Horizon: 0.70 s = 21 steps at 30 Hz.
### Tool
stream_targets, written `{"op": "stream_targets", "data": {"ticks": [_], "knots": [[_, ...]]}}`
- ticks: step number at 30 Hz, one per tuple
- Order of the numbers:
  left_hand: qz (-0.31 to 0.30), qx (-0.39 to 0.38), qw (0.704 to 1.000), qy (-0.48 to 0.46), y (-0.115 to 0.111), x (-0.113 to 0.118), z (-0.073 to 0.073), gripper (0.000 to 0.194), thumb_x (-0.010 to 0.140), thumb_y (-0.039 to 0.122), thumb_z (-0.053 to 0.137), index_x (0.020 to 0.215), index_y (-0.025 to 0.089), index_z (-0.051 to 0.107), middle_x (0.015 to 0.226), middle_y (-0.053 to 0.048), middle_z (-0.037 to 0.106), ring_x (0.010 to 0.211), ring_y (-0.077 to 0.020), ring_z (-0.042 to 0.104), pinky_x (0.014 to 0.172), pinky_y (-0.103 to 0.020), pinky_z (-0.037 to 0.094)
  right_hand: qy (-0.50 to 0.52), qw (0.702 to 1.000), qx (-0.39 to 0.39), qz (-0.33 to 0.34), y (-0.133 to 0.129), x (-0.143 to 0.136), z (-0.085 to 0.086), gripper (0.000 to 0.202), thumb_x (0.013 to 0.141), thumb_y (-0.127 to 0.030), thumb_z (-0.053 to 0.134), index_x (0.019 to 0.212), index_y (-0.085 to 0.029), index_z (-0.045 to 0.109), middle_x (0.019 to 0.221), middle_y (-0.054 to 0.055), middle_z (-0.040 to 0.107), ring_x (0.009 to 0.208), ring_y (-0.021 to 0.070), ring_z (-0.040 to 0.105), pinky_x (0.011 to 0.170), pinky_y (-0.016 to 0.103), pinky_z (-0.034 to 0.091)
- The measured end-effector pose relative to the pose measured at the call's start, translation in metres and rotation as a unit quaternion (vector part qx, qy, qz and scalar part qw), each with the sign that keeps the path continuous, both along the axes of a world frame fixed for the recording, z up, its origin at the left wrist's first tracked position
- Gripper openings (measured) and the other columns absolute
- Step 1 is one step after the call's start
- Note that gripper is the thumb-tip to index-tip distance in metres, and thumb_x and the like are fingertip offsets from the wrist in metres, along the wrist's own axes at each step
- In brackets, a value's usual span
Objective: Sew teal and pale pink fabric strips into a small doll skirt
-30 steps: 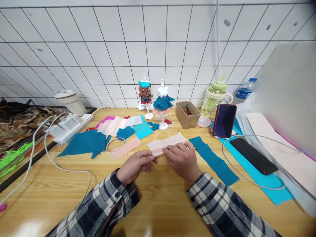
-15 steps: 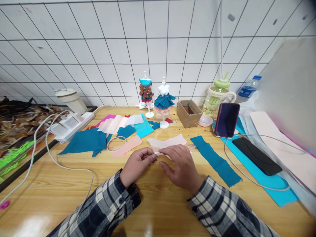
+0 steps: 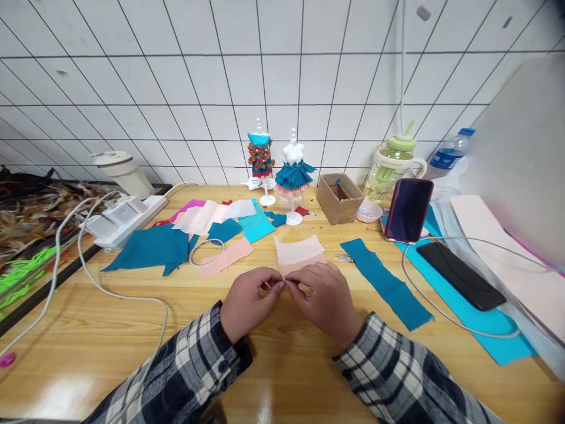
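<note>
Pale pink fabric (image 3: pixel 299 249) lies just beyond my hands at the middle of the table, its near edge running under my fingers. My left hand (image 3: pixel 252 299) pinches that near edge between thumb and forefinger. Right beside it, fingertips almost touching, my right hand (image 3: pixel 325 297) pinches the same edge. The exact bit between the fingertips is too small to make out. To the right lies a teal fabric strip (image 3: pixel 386 282), with small metal scissors (image 3: pixel 344 258) partly under its far end. A round hoop (image 3: pixel 206 252) rests on a peach piece to the left.
Two small dress forms (image 3: pixel 293 176) stand at the back, beside a cardboard box (image 3: pixel 339 199). Fabric scraps (image 3: pixel 154 247) and a power strip (image 3: pixel 132 221) with cables are left. Two phones (image 3: pixel 461 277), a pink bowl (image 3: pixel 369 211) and bottles are right.
My right hand's fingers have come down and closed into a pinch against my left fingertips. The pink fabric has shifted and shows a folded, narrower shape. The view has tilted slightly.
</note>
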<state>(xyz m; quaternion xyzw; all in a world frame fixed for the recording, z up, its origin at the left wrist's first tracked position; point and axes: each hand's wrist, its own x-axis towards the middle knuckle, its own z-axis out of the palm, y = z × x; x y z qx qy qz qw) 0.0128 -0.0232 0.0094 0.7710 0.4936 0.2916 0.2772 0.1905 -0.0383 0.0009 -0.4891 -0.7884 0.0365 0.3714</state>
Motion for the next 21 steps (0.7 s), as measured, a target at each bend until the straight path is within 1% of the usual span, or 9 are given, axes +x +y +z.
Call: {"op": "stream_targets", "data": {"ticks": [4,7,11,16,18,21], "knots": [[-0.003,0.010,1.000,0.018,0.0001,0.0011,-0.0005,0.015,0.084,0.024,0.055,0.081,0.020,0.069,0.074,0.000,0.070,0.070,-0.0142,0.062,0.067,-0.024,0.046,-0.030,1.000,0.001,-0.010,-0.0007,-0.0014,0.0006,0.013,0.086,-0.025,0.058,0.078,-0.023,0.067,0.072,-0.001,0.069,0.070,0.0155,0.058,0.068,0.032,0.029],[-0.003,-0.002,1.000,0.016,0.0003,0.0023,-0.0003,0.016,0.084,0.026,0.055,0.082,0.020,0.070,0.076,-0.001,0.071,0.070,-0.0148,0.062,0.067,-0.025,0.046,-0.018,1.000,-0.016,-0.013,-0.0015,-0.0029,0.0020,0.010,0.084,-0.023,0.058,0.079,-0.023,0.066,0.074,-0.001,0.070,0.072,0.0154,0.060,0.068,0.031,0.030],[-0.001,-0.027,1.000,0.011,0.0001,0.0034,-0.0003,0.019,0.085,0.031,0.055,0.081,0.020,0.070,0.076,-0.002,0.071,0.071,-0.0156,0.063,0.067,-0.025,0.046,0.044,0.996,-0.071,-0.013,-0.0013,-0.0045,0.0022,0.007,0.081,-0.022,0.060,0.077,-0.024,0.065,0.072,-0.004,0.069,0.068,0.0132,0.060,0.064,0.028,0.033],[0.000,-0.039,0.999,0.000,0.0000,0.0044,-0.0015,0.021,0.086,0.034,0.055,0.082,0.020,0.070,0.077,-0.003,0.072,0.071,-0.0161,0.062,0.067,-0.025,0.046,0.125,0.981,-0.150,-0.011,0.0015,-0.0058,-0.0018,0.010,0.080,-0.022,0.058,0.074,-0.024,0.066,0.070,-0.004,0.069,0.057,0.0112,0.056,0.055,0.025,0.037],[0.004,-0.049,0.999,-0.013,0.0004,0.0051,-0.0012,0.021,0.086,0.034,0.056,0.083,0.019,0.070,0.078,-0.003,0.072,0.072,-0.0162,0.063,0.067,-0.025,0.046,0.143,0.976,-0.166,-0.007,0.0019,-0.0062,-0.0025,0.012,0.081,-0.022,0.057,0.074,-0.024,0.067,0.070,-0.004,0.069,0.055,0.0112,0.056,0.054,0.024,0.038],[0.004,-0.073,0.996,-0.041,0.0012,0.0057,-0.0004,0.022,0.085,0.036,0.056,0.084,0.019,0.070,0.080,-0.004,0.072,0.074,-0.0168,0.063,0.068,-0.025,0.047,0.161,0.973,-0.165,-0.004,0.0014,-0.0069,-0.0018,0.012,0.081,-0.022,0.057,0.075,-0.024,0.068,0.072,-0.003,0.070,0.058,0.0117,0.057,0.056,0.023,0.040]]}}
